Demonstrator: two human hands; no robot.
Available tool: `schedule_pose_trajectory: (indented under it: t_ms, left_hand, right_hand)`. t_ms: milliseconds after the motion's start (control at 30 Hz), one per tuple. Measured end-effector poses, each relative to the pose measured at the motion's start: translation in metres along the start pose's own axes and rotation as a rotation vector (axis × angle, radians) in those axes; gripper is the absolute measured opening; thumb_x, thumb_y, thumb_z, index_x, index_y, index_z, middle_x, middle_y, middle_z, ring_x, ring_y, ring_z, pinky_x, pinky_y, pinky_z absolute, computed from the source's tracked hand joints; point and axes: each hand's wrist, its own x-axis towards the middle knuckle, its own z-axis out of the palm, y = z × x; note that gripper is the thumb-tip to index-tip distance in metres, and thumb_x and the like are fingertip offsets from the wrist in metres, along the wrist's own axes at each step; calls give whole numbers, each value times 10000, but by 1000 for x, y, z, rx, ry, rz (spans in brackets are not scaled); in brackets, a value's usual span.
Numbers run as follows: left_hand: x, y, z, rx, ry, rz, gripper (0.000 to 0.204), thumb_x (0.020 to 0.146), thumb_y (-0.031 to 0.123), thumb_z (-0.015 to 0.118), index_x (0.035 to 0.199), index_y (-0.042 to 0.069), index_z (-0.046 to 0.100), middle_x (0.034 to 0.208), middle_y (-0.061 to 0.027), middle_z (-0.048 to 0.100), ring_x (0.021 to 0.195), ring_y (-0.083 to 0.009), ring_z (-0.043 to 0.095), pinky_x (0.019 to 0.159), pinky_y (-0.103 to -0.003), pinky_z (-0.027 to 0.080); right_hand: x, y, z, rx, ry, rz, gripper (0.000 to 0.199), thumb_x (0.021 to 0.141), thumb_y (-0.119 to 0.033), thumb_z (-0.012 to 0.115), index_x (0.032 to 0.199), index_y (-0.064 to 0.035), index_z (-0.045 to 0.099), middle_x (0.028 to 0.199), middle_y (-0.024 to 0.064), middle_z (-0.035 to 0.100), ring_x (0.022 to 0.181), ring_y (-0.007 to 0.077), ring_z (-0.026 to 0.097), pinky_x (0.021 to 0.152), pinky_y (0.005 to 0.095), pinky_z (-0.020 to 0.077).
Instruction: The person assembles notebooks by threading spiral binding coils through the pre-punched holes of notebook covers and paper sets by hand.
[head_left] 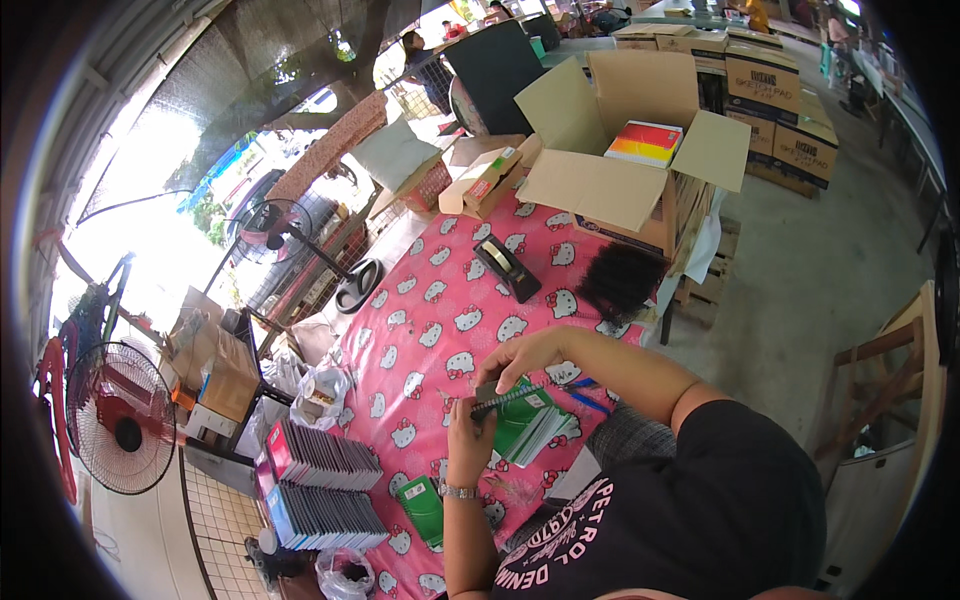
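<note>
1. Head view: a dark spiral (515,397) is held over the pink-covered table (435,330), close to the wearer's body. Whether it is joined to a notebook cannot be made out.
2. The hands are brought close together. The left hand (470,428) is closed about the spiral's left end; the right hand (525,356) is curled just above it, its grip hidden.
3. At half past four from the hands, green notebooks (530,430) are fanned, page edges outward. A loose green notebook (421,510) is seen at seven o'clock, beside the left wrist.
4. At eight o'clock, notebooks are stacked in a pink row (318,458) and a blue row (325,518); at twelve, a tape dispenser (508,268) is seen.
5. The spiral is judged light, springy and easily bent, best held near both ends. The covers look smooth and likely slippery; they are best pinched along the spine.
</note>
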Motion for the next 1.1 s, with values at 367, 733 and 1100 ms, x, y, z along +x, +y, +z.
schedule_pose_trajectory:
  t_ms: [367,733,1100]
  left_hand:
    - [-8,-13,13,-222,275,-162,182,975,70,575,1114,-45,599,899,-115,681,722,-175,716,618,-274,524]
    - [4,-10,38,-446,430,-208,191,951,136,659,1060,-20,644,713,-50,618,659,-87,647,541,-275,569]
    - [-7,-12,41,-474,405,-266,117,934,19,632,1026,-49,657,797,-47,671,690,-70,629,603,-245,551]
  right_hand:
    - [-56,192,16,-1396,907,306,791,863,-614,574,1480,-149,405,1534,137,380,1406,404,345,1140,662,172]
    - [-99,142,80,-883,1199,-24,463,874,-239,665,1295,-66,580,1256,120,592,1163,316,533,997,450,392]
    - [-28,23,134,-1187,931,-259,416,856,-239,676,1237,-77,634,1206,61,603,1133,261,519,979,426,359]
